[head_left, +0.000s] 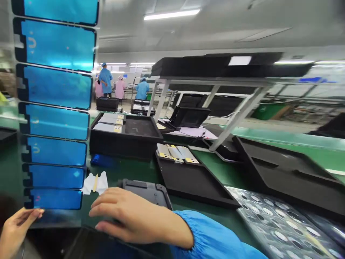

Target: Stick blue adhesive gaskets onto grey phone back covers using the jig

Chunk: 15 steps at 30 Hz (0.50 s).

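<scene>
At lower left, my left hand pinches the bottom edge of a long clear sheet. The sheet stands up in front of me and carries a column of several blue, black-edged, phone-shaped films. My right hand, in a blue sleeve, hovers right of the sheet with its fingers stretched out and nothing visible in them. Behind and partly under that hand is a dark fixture plate on the green bench. A white paper piece with a yellowish strip lies just past my right fingertips.
A black tray with several phone back panels lies ahead. A stack of black trays stands behind left. At right are a clear sheet with round pieces and another black tray. A metal shelf rises overhead; people work farther back.
</scene>
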Motion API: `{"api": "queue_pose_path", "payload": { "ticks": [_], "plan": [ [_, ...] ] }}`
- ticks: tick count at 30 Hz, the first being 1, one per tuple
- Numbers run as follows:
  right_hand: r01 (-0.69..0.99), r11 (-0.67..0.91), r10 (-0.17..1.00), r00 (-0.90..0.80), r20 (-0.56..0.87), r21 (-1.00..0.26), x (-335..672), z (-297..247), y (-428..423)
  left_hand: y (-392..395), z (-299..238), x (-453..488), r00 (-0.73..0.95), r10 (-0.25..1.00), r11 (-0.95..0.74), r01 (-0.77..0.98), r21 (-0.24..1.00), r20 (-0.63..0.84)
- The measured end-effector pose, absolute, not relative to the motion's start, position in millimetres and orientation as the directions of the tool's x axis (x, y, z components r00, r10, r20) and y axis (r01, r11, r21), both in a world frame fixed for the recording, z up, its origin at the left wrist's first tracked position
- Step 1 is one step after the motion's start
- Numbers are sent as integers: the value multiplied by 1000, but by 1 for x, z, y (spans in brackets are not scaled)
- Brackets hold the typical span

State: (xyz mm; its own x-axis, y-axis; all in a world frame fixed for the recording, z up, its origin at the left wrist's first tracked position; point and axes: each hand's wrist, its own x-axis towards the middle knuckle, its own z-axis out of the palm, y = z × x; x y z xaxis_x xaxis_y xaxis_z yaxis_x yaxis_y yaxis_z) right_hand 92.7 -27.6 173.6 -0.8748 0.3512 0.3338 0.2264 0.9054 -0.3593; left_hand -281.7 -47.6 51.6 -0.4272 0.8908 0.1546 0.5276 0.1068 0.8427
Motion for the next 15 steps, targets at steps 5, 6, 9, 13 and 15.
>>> {"api": "queue_pose_path", "payload": {
  "ticks": [5, 6, 9, 13, 15],
  "plan": [
    [290, 829, 487, -795, 362, -478, 92, 147, -50, -84, 42, -297, -417, 908, 169, 474, 864, 51],
    [281, 822, 486, -798, 355, -495, 91, 143, -57, -91, 38, -304, -423, 906, 191, 476, 858, 33],
    [238, 808, 473, -808, 353, -539, 84, 132, -80, -111, 27, -324, -415, 910, 239, 490, 838, -17],
    [222, 781, 490, -797, 352, -584, 64, 116, -106, -128, 11, -338, -408, 912, 261, 495, 829, -44],
    [235, 767, 498, -804, 324, -597, 50, 106, -114, -133, 0, -341, -413, 910, 265, 487, 832, -48]
  ]
}}
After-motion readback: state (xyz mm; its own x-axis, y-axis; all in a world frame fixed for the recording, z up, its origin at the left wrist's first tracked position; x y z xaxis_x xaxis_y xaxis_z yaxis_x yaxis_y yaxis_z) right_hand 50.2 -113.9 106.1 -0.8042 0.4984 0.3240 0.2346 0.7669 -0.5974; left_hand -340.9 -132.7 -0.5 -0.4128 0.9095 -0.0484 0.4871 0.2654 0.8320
